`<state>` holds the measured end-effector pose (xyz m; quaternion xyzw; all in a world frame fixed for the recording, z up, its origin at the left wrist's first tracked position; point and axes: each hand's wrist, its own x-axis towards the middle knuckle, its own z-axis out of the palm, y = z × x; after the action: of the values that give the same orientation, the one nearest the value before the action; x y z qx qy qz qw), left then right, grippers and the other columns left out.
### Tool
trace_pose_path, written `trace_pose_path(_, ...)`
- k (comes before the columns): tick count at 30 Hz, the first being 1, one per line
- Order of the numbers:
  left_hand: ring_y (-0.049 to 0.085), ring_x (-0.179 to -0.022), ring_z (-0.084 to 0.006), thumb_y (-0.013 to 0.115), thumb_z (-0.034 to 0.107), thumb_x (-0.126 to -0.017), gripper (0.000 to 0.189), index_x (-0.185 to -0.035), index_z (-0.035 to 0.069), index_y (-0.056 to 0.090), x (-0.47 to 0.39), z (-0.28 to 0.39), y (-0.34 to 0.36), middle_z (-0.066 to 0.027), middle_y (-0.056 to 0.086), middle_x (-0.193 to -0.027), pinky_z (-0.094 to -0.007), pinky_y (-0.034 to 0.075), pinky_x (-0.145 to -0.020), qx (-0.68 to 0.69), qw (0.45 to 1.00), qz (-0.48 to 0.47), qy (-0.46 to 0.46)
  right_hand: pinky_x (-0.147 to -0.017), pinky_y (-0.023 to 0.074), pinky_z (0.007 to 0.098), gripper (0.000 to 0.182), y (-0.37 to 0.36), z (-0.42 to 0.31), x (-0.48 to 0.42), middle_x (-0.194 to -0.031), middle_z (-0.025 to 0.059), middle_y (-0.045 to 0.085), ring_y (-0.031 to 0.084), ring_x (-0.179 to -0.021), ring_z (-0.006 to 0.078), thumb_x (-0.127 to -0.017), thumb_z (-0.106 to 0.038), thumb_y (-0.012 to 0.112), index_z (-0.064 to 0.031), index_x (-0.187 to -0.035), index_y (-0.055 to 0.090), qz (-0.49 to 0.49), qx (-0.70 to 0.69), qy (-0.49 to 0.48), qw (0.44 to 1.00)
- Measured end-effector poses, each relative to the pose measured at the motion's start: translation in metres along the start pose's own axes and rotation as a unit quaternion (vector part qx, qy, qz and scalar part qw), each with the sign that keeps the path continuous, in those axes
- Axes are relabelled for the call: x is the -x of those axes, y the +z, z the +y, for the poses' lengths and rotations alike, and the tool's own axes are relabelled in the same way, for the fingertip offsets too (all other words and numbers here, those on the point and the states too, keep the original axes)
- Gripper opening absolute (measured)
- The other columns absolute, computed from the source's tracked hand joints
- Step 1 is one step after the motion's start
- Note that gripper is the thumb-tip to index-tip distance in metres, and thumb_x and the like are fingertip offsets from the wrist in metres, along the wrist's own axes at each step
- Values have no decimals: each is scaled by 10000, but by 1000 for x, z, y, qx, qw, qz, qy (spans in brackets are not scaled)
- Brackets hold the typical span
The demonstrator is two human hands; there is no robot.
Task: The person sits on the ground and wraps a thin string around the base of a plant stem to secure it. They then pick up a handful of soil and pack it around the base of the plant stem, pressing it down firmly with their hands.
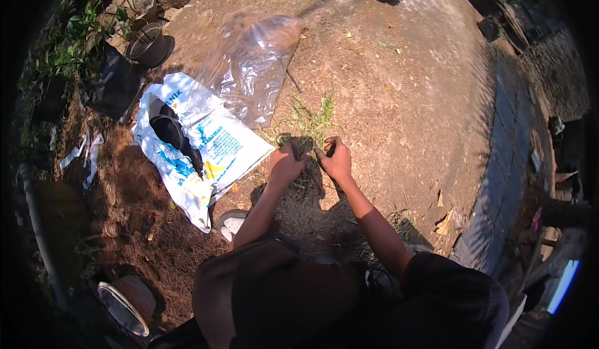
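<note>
Before me, low over the ground, is a small fern-like plant (pixel 314 115) with pale green fronds and a dark clump of soil and roots (pixel 302 146) at its base. My left hand (pixel 284 165) grips the clump from the left, with the fingers partly hidden. On the other side, my right hand (pixel 338 160) has its thumb and curled fingers at the edge of the plant near the base of the fronds. Left of my hands lies a white printed plastic sack (pixel 234 136), torn open, with dark soil (pixel 194 159) and a black pot (pixel 167 131) inside.
A clear plastic bag (pixel 252 58) with brown material lies beyond the sack. A dark pot (pixel 147 47) stands far left by leafy plants; an overturned pot (pixel 128 302) lies near left. Brown fibre (pixel 154 236) covers the left ground. Grey slabs (pixel 498 152) run along the right.
</note>
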<state>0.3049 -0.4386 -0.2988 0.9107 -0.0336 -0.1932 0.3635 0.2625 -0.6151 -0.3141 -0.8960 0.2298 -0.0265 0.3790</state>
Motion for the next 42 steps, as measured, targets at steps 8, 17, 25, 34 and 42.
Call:
trace_pose_path(8,695,-855,-394,752,467,-875,510,-979,-23,655,6,-10,14,-215,702,-840,-506,535,-795,-4,999,41,4,-688,540,390,378,18,0,0,-867,126,690,691,-757,296,-749,-61,810,-11,-1080,633,37,-52,-48,997)
trace_pose_path(17,684,-836,-407,690,361,-936,395,-943,-32,645,0,-12,24,-219,690,-817,-504,531,-775,75,992,99,1,-682,524,333,239,-4,-17,4,-868,96,675,655,-720,194,-806,-9,704,-8,-1042,671,79,-129,-36,988)
trace_pose_path(25,689,-845,-401,664,468,-938,594,-1138,-87,595,-7,-27,25,-227,693,-875,-484,548,-793,7,987,121,-105,-735,534,393,216,-1,6,-39,-840,130,711,700,-766,292,-862,-165,712,-17,-1017,694,51,-28,21,998)
trace_pose_path(34,700,-822,-387,675,384,-921,486,-1335,146,589,9,-9,6,-178,698,-840,-505,566,-767,-109,978,-32,172,-774,562,401,353,11,-25,-64,-833,119,735,734,-820,287,-730,-201,824,-26,-994,668,22,96,28,995)
trace_pose_path(42,704,-806,-395,640,370,-955,330,-1183,132,622,11,-8,12,-187,694,-810,-518,562,-727,-147,968,-105,176,-749,555,388,277,21,-16,-67,-810,153,733,729,-800,295,-743,-109,761,38,-965,685,46,-62,67,995)
